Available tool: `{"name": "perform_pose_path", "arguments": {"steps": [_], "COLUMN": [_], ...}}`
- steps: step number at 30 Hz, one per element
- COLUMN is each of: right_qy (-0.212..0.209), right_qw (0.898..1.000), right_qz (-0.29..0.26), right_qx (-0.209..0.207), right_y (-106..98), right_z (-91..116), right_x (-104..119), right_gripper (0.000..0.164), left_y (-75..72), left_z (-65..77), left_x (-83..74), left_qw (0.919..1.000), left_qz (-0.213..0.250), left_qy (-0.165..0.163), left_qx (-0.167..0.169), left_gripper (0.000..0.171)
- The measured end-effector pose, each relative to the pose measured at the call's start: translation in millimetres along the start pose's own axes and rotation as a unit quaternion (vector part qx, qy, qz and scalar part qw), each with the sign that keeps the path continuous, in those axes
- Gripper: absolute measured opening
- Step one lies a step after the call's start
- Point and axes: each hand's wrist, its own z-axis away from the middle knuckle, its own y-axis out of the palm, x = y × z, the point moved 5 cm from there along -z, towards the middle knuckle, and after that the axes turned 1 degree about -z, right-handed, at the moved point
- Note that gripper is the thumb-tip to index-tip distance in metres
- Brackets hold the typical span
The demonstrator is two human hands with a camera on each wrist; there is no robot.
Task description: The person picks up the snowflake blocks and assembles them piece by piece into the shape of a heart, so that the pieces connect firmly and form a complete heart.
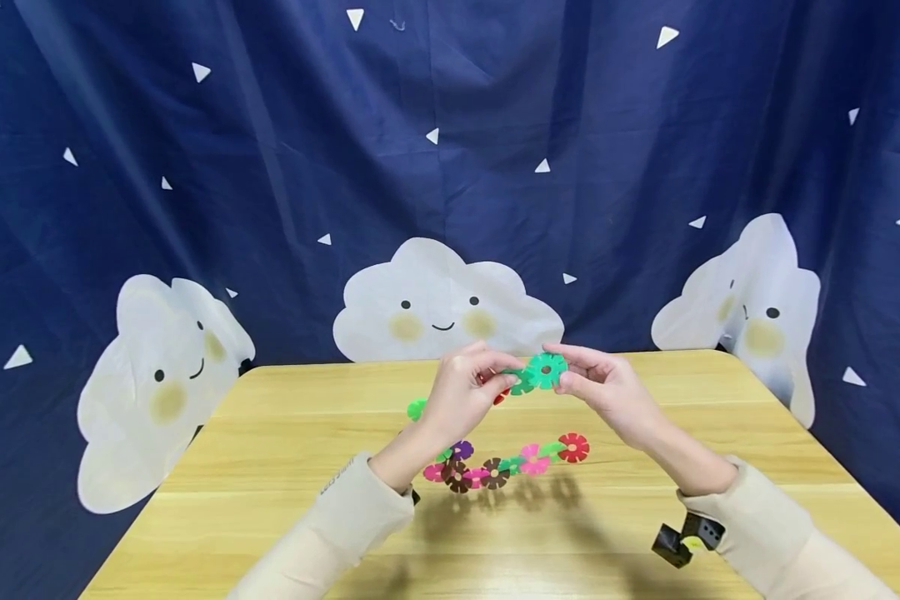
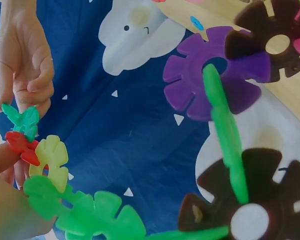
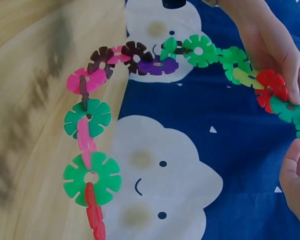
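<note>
A long, curved chain of slotted plastic snowflake discs hangs from both hands above the table. My left hand (image 1: 461, 387) pinches a dark green disc (image 1: 521, 385) near the chain's upper end. With thumb and fingers, my right hand (image 1: 607, 387) holds the teal-green disc (image 1: 534, 368) beside it. In the right wrist view, a red disc (image 3: 276, 80) and a yellow disc (image 3: 245, 78) follow below the left fingers. Further along come a purple disc (image 2: 182, 72) and brown ones. The chain's other end is a red disc (image 1: 562, 450). My left wrist hides part of the chain in the head view.
The wooden table (image 1: 270, 475) lies under the hands, with the chain's shadow on it. Behind it hangs a dark blue curtain (image 1: 480, 192) printed with white clouds. A black camera mount (image 1: 686, 537) sits at my right cuff.
</note>
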Motion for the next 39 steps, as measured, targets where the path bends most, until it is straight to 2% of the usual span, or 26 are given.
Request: {"name": "perform_pose_path", "arguments": {"steps": [4,10,13,19,23,31,36,39], "right_qy": [0.019,0.015,0.006,-0.029,-0.035,-0.012,0.004,0.013], "right_qw": [1.000,1.000,1.000,0.999,0.998,0.996,1.000,1.000], "right_qz": [-0.016,0.011,0.009,0.023,0.033,0.090,0.026,-0.007], "right_qx": [0.014,-0.003,-0.017,-0.032,-0.029,-0.008,0.009,0.004], "right_y": [0.6,1.3,2.1,5.2,3.6,-2.6,-0.9,0.1], "right_z": [0.7,3.1,4.9,4.9,5.3,6.3,4.2,3.0], "right_x": [-1.7,-0.5,-0.2,3.5,7.7,14.2,15.6,16.2], "right_gripper": [0.036,0.034,0.036,0.039,0.040,0.037,0.030,0.028], "left_y": [0.4,-1.4,-1.0,0.9,1.5,3.3,4.8,5.7], "left_z": [1.9,1.5,0.3,-0.3,-2.4,-5.9,-7.4,-8.0], "left_x": [-2.6,-8.8,-11.1,-14.3,-15.9,-10.7,-8.3,-6.4], "left_qw": [0.9999,0.9959,0.9934,0.9911,0.9936,0.9995,0.9997,0.9995], "left_qz": [-0.006,-0.060,-0.074,-0.066,-0.043,0.004,0.015,0.022], "left_qy": [0.012,0.050,0.061,0.073,0.076,0.030,0.018,0.014], "left_qx": [-0.004,-0.045,-0.063,-0.089,-0.072,-0.008,0.008,0.017], "left_gripper": [0.010,0.009,0.009,0.010,0.010,0.011,0.011,0.010]}}
